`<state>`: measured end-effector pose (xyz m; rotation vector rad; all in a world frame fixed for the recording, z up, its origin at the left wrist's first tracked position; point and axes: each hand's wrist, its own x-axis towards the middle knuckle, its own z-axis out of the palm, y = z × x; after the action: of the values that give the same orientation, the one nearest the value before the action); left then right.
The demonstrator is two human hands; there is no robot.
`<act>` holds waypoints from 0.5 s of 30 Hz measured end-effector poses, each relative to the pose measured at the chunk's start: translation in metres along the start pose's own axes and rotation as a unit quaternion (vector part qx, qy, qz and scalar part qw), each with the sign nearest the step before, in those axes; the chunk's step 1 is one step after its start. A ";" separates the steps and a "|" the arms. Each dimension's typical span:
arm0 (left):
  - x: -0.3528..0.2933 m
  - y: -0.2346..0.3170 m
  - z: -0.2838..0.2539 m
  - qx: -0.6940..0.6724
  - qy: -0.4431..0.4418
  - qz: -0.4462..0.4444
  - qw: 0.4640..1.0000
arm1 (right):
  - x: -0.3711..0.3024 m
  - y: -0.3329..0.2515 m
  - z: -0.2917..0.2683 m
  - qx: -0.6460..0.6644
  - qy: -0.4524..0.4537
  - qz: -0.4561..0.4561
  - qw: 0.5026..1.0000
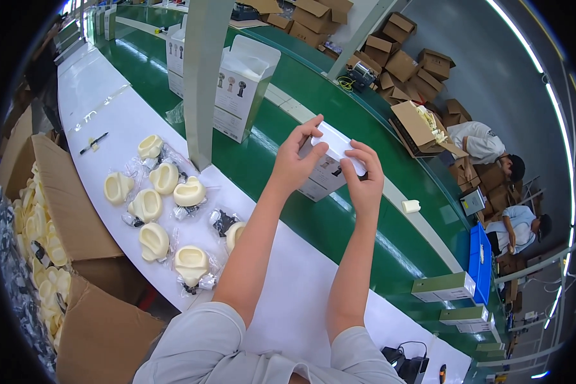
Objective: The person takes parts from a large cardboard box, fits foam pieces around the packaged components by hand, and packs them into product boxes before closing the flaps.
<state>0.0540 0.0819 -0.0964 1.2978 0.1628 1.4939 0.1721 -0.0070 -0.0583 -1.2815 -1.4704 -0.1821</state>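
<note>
Above the green conveyor belt, a white printed carton (321, 178) stands between my hands, with pictures of small fans on its side. My left hand (297, 157) grips its upper left edge, thumb and fingers at the white top flap (331, 142). On the opposite side, my right hand (365, 174) holds the top edge, its fingers curled over the flap's corner. The carton's lower part shows below my hands; what is inside cannot be seen. To the left, several cream-coloured rounded plastic parts (190, 264) lie in clear bags on the white tabletop (281, 301).
An open carton (243, 86) stands upright behind a grey post (202, 96). A big cardboard box (77, 211) of cream parts sits at the left. A pen (94, 143) lies on the table. Closed cartons (444, 287) and a blue bin (480, 262) are at the right; two people work beyond.
</note>
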 end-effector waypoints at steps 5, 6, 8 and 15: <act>-0.001 0.012 0.006 0.079 0.020 -0.058 0.995 | -0.003 -0.006 -0.002 0.057 0.026 0.112 0.992; -0.001 0.016 0.009 0.080 0.020 -0.060 0.995 | -0.004 -0.007 -0.003 0.081 0.042 0.145 0.985; 0.000 0.021 0.015 0.078 0.039 -0.064 0.994 | -0.003 -0.007 -0.005 0.081 0.042 0.145 0.985; -0.005 0.012 0.022 0.117 0.027 -0.032 0.992 | -0.012 0.010 -0.006 0.109 0.073 0.137 0.982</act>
<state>0.0623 0.0628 -0.0828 1.4234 0.4211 1.4887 0.1814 -0.0143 -0.0703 -1.2498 -1.1422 0.0658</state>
